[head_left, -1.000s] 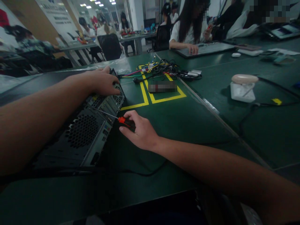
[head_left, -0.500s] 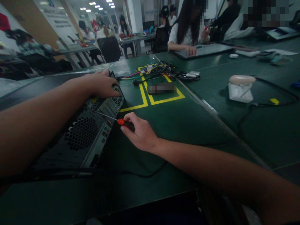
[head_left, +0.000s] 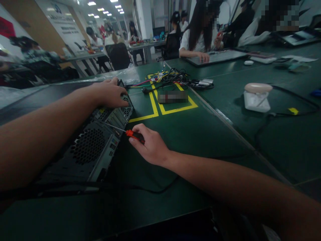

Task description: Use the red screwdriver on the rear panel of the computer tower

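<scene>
A black desktop computer case lies on the green table at the left, its back panel with vents and ports facing me. My left hand rests on the far end of the case near the round fan grille, fingers stretched over its edge. In my right hand is a screwdriver with a red and black handle, gripped between thumb and fingers. Its thin metal shaft points left to the back panel. The tip is too small and dark to tell what it touches.
A tangle of cables lies beyond the case, by yellow tape and a dark blurred box. A white device with a cable stands right. Across the table a person works over a flat panel. A black cable crosses in front.
The view has tilted slightly, so the scene sits a little lower. Both hands keep nearly the same places, with the screwdriver still held against the back panel area.
</scene>
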